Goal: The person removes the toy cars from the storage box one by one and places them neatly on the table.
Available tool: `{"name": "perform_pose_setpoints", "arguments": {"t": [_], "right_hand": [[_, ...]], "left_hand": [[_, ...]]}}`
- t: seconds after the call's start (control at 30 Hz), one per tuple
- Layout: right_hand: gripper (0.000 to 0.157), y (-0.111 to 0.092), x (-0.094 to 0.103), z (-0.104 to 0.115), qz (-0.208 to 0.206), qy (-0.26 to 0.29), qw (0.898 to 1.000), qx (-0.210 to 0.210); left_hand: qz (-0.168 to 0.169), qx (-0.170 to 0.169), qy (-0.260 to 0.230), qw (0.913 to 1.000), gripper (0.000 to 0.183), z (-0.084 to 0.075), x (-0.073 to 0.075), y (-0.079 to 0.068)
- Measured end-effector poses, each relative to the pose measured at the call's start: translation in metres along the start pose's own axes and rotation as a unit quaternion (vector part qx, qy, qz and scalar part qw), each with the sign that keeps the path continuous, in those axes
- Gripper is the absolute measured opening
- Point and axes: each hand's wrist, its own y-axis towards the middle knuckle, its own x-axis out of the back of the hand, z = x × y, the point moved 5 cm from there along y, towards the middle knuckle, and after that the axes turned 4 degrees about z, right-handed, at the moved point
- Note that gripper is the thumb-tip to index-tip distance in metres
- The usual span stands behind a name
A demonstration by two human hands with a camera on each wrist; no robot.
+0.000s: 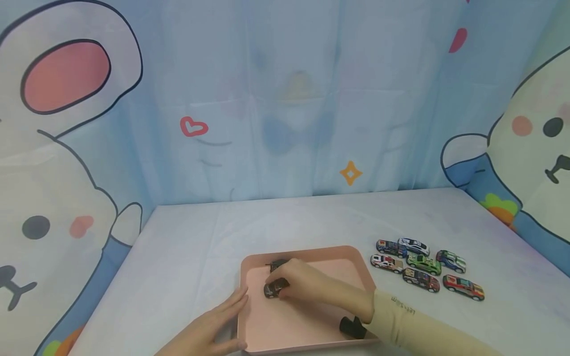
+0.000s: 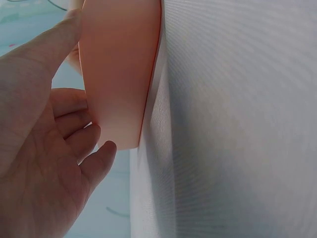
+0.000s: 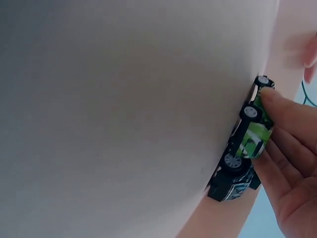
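My right hand [image 1: 303, 281] reaches into the pink tray [image 1: 311, 316] and pinches a small black and green toy car [image 3: 255, 131] between thumb and fingers. From above, this toy car [image 1: 276, 288] looks mostly black, low over the tray floor near the left side. Right beside it, on its far side, is another dark toy car [image 3: 233, 183], partly covered by my hand in the head view. My left hand [image 1: 213, 324] rests against the tray's left side. In the left wrist view, the fingertips [image 2: 106, 148] lie at the outer wall, with the thumb up by the rim.
Several colourful toy cars [image 1: 423, 263] stand grouped on the white tabletop [image 1: 196, 247] to the right of the tray. A black device [image 1: 353, 328] sits at my right wrist, over the tray's near right corner. Behind the table hangs a blue cartoon curtain [image 1: 285, 148].
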Motion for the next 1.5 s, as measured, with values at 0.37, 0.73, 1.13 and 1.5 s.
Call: {"name": "perform_pose_setpoints", "arguments": {"t": [0.37,0.73,1.13,1.5], "right_hand": [[0.028,-0.002,0.002,-0.007,-0.019,0.061,0.998,-0.005],[0.029,-0.004,0.009,-0.017,-0.043,0.108,0.993,-0.017],[0.031,-0.018,0.037,-0.022,-0.075,0.188,0.978,-0.045],[0.031,-0.046,0.062,-0.042,-0.128,0.208,0.968,-0.063]], "left_hand": [[-0.004,-0.009,0.004,0.9999,0.082,-0.001,0.000,0.001],[0.004,-0.005,-0.001,1.0000,0.082,0.000,0.000,0.001],[0.009,0.017,-0.002,0.9998,0.085,0.000,0.000,0.002],[-0.002,0.010,0.001,1.0000,0.085,-0.001,0.000,0.001]]}}
